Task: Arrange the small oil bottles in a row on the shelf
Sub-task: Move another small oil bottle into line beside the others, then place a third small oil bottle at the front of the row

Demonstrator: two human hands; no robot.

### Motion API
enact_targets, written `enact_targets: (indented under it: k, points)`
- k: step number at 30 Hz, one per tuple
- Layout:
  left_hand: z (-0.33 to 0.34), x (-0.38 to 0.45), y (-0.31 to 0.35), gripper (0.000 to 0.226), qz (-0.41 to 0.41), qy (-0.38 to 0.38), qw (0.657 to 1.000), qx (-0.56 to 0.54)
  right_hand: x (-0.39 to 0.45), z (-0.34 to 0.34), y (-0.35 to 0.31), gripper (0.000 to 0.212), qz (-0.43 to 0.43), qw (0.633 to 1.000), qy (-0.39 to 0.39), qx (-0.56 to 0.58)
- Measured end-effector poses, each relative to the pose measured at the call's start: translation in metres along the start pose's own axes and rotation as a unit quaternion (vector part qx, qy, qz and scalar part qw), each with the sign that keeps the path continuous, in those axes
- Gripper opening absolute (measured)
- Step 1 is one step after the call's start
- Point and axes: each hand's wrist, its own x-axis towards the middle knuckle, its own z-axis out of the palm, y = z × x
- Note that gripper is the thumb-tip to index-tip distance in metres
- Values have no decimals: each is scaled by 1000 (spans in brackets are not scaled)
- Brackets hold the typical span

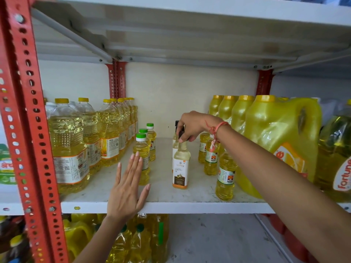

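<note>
Setting: white shelf (190,205) on a rack with red perforated uprights (28,130), pale back wall behind; large clear oil bottles (70,149) far left of the white-label bottle, big yellow jugs (275,141) far right of it.
Landmark: white-label bottle (180,168), upright near mid-shelf, its cap hidden under the right hand.
Small bottles, left: three green-cap bottles (141,154) in a front-to-back line, left of the white-label bottle.
Small bottles, right: three yellow bottles (226,177) with blue-and-orange labels in a rough line right of it, partly behind the forearm.
Behind landmark: second dark-capped bottle (175,137), close behind, mostly hidden.
Right hand (191,126): closed on the top of the white-label bottle, fingertips pinching the cap from above.
Left hand (127,188): flat and wide, holding nothing, palm toward the nearest green-cap bottle; contact cannot be told.
Step in hand: likely setting or shifting the white-label bottle into line with the one behind.
Next move: probably squaring it straight in front of the rear bottle, base flat, label forward, then letting go gently; narrow, top-held bottle could tip.
</note>
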Motion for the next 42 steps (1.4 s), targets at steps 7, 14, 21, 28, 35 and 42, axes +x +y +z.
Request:
enact_targets:
  k: [7,14,21,28,35,42]
  points:
    - [-3,0,1,74,-4,5,1000,1,-16,-10,-12,39,-43,999,-11,-14]
    - [-4,0,1,73,-9,0,1000,5,-29,-15,-16,38,-50,998,-41,-6]
    - [-6,0,3,75,-14,0,1000,-6,-32,-15,-16,36,-42,997,-57,6]
    - [-17,-11,-31,79,-41,15,999,0,-27,-17,-20,49,-23,998,-64,-5]
    - [-20,-21,-64,76,-19,-24,999,32,9,5,-70,57,-86,995,51,-30]
    - [-19,-22,-65,76,-27,-10,999,31,44,39,-102,53,-83,989,93,-81]
